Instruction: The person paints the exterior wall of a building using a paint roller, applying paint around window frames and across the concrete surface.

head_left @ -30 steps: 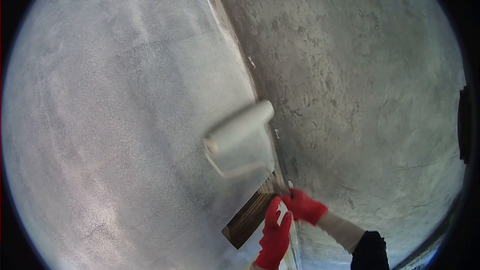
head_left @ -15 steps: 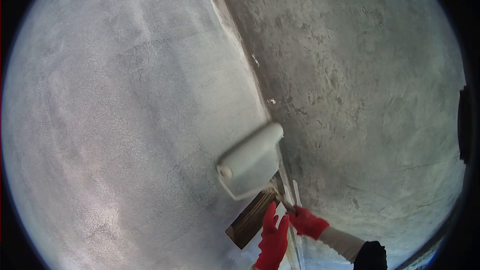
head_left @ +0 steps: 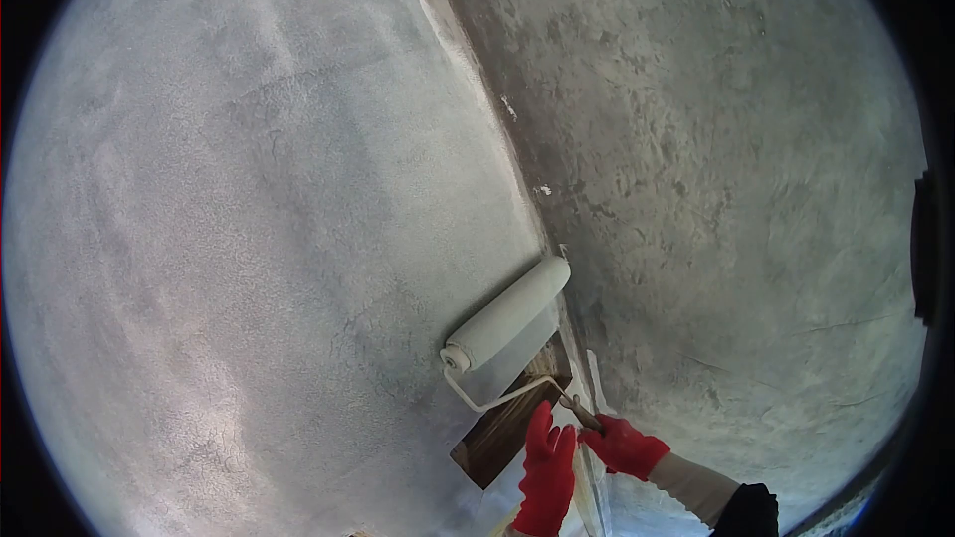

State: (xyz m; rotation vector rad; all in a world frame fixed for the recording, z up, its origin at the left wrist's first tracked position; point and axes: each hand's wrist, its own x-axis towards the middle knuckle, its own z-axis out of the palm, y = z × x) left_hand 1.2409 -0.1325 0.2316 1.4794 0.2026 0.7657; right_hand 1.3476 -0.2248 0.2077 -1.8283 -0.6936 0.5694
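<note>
My right hand [head_left: 625, 447], in a red glove, is closed around the handle of a paint roller [head_left: 509, 313]. The pale roller sleeve lies slanted against the light grey wall [head_left: 249, 268], its upper end at the corner line. A bent wire frame runs from its lower end back to the handle. Just left of the handle, my left hand [head_left: 547, 482], also red-gloved, has its fingers pointing up and apart, with nothing visible in them. Behind the wire frame and partly covered by my left hand is a brown wooden piece [head_left: 487, 443].
A darker, rough, stained wall [head_left: 696, 189] rises on the right. The corner seam [head_left: 477, 80] between the two walls runs diagonally downward, with white paint spots beside it. At the far right edge is a dark object [head_left: 924, 249] that I cannot make out.
The roller has moved slightly down and right, and its sleeve is sharper now. My right hand has shifted a little down and right with it. My left hand stays almost in place.
</note>
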